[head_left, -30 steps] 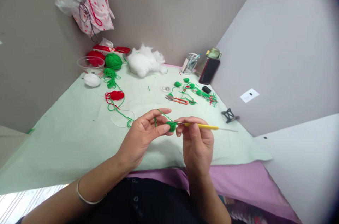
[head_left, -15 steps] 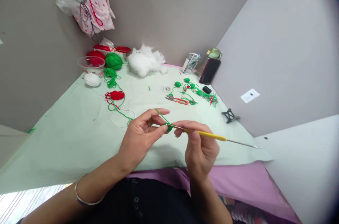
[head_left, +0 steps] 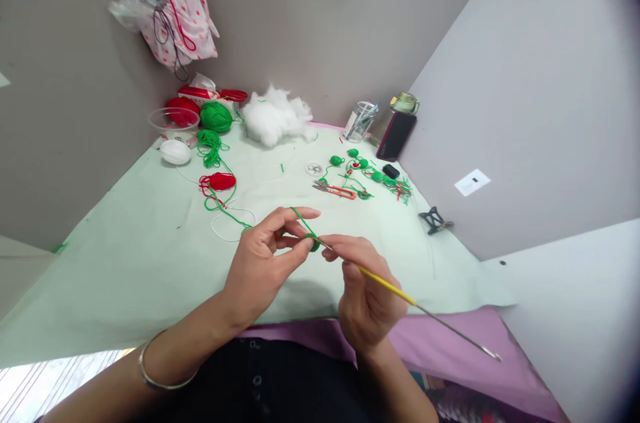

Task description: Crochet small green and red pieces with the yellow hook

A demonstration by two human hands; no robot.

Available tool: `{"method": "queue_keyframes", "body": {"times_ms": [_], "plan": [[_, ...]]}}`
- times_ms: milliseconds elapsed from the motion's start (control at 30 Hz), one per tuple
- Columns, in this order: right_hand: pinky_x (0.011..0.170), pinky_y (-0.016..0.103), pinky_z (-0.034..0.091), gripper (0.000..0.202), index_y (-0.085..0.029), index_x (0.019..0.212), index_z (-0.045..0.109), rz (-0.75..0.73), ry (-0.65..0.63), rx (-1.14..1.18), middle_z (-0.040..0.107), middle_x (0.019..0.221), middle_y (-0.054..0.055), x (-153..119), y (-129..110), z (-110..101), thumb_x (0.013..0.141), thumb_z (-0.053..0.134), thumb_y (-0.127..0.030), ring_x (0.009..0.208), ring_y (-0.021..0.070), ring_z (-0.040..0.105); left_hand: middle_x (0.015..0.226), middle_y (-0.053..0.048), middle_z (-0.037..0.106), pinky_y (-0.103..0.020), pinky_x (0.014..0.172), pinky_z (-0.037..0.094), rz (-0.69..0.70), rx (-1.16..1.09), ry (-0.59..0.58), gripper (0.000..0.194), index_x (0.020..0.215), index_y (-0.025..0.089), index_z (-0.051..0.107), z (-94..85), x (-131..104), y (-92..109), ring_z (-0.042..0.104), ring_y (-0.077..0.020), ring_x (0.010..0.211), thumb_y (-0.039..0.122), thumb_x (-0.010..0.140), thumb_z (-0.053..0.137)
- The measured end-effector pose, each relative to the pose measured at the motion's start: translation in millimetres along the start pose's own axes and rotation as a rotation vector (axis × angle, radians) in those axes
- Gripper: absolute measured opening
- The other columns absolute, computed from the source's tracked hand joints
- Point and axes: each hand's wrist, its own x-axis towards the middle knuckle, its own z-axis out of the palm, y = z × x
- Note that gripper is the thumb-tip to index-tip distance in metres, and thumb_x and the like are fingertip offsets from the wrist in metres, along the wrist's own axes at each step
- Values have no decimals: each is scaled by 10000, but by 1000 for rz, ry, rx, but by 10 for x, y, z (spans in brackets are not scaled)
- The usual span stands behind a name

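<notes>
My left hand [head_left: 267, 253] pinches a small green crocheted piece [head_left: 315, 244] between thumb and fingers, and a strand of green yarn [head_left: 301, 216] runs over its raised index finger. My right hand [head_left: 370, 286] is closed around a crochet hook [head_left: 387, 284] with a yellow handle. The hook's left tip meets the green piece at my left fingertips. Its other metal end points down and right, past the table's front edge. Part of the green piece is hidden behind my left thumb.
Orange snips [head_left: 336, 190] and small green balls [head_left: 337, 160] lie beyond my hands. Red yarn [head_left: 221, 181] and green yarn [head_left: 216, 116] are at left, white stuffing [head_left: 275, 115] at the back. A phone [head_left: 397, 135] leans at right; a black stand [head_left: 436, 220] sits near the right edge.
My right hand has shifted slightly left and turned, so the hook now slopes more steeply and its free end is lower. My left hand has barely moved.
</notes>
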Motion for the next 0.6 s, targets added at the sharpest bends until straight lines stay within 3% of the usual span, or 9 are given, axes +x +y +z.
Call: {"method": "queue_keyframes", "body": {"times_ms": [100, 267, 367, 533, 600], "plan": [[718, 380, 636, 292, -256, 1184, 709, -40, -20, -39, 788, 1053, 89, -20, 13, 12, 1005, 533, -106, 922, 216, 755, 934, -19, 692, -251, 781, 582, 53, 54, 16, 107, 915, 224, 783, 19, -17, -2, 629, -135, 788, 159, 835, 756], [794, 374, 629, 322, -257, 1195, 726, -39, -14, -34, 779, 1113, 92, -44, 40, 23, 985, 563, -76, 996, 213, 749, 856, 0, 675, -255, 825, 574, 111, 79, 4, 204, 1028, 231, 805, 13, -39, -19, 635, -126, 776, 154, 845, 760], [746, 353, 606, 288, -252, 1144, 734, 49, 71, 75, 786, 1014, 57, -17, 45, 22, 1019, 523, -101, 897, 190, 738, 813, 24, 663, -218, 810, 563, -11, -18, -67, 278, 1122, 245, 793, -30, -12, -27, 649, -107, 786, 182, 851, 792], [671, 321, 567, 240, -257, 1093, 743, 227, 149, 315, 784, 1009, 31, 19, 67, 28, 1054, 518, -181, 760, 147, 692, 878, 47, 639, -170, 480, 487, -228, -341, -171, 374, 1167, 258, 768, -43, 34, -10, 594, -45, 546, 253, 806, 865], [684, 319, 571, 224, -255, 1076, 745, 280, 153, 354, 784, 1008, 28, 18, 75, 30, 1057, 527, -205, 756, 141, 693, 874, 46, 638, -164, 511, 517, -286, -432, -194, 352, 1148, 243, 773, -31, 36, 1, 628, -43, 548, 248, 809, 868]]}}
